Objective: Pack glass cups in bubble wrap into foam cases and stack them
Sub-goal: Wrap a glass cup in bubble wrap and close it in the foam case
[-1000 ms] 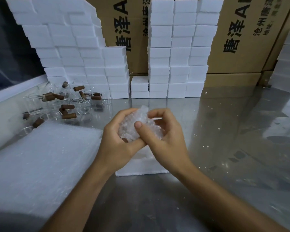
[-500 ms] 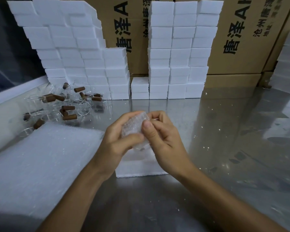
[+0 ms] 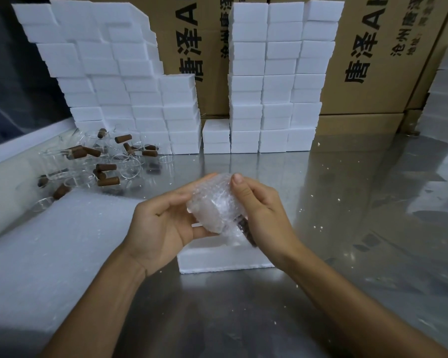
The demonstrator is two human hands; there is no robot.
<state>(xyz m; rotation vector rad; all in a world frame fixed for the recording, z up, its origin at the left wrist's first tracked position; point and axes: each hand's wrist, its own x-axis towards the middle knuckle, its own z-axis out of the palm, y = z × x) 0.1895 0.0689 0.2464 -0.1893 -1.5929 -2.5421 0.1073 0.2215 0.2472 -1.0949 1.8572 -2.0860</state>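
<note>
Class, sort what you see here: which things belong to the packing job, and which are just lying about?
Job: wrapped cup in left hand and right hand; foam case; spare cups; wrap sheet; foam stacks.
Lying about: cartons; crumbs.

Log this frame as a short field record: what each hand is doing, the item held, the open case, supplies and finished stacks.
left hand: cradles the wrapped cup from the left and below
right hand: grips the cup's right side, thumb on top
wrapped cup: covered in bubble wrap, a brown handle showing at its lower right, held above the foam case
foam case: open on the table, directly under the hands
bubble wrap sheets: piled at left
unwrapped cups: heaped behind the sheets
foam stacks: against the cartons
</note>
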